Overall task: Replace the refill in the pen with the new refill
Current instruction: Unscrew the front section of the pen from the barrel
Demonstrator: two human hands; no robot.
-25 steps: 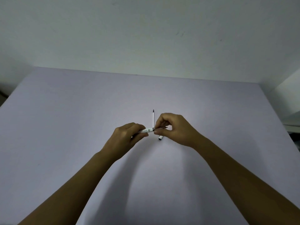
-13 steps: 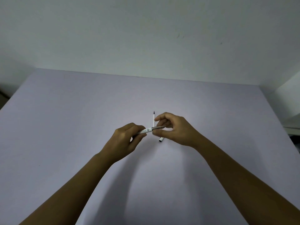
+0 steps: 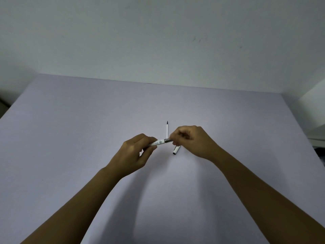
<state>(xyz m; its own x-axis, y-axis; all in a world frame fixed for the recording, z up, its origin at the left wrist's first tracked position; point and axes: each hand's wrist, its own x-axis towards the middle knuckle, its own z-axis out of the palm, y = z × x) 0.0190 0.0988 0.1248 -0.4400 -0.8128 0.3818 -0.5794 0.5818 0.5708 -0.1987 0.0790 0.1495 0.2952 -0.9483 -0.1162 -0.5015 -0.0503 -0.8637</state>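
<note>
Pale lilac tabletop (image 3: pixel 70 138), matte, set against a plain grey-white wall (image 3: pixel 158 41); a white ledge or shelf edge shows at the far right.

Item 1 — slim white pen barrel with a small dark printed mark (image 3: pixel 159 142), held above the table centre, lying roughly level, left to right. The print on the barrel is too small to read. A grey metallic section at its right end meets the right fingers.

Item 2 — left hand (image 3: pixel 135 154), fingers and thumb closed around the left part of the barrel.

Item 3 — right hand (image 3: pixel 191 140), fingertips pinched on the grey end of the pen; the tip itself is hidden under the fingers.

Item 4 — thin white refill with a dark point (image 3: pixel 167 130), lying on the table just beyond the hands, point toward the far edge.

Item 5 — short white tubular pen cap with a dark open end (image 3: pixel 176 150), on the table under the right hand, partly hidden by it.
</note>
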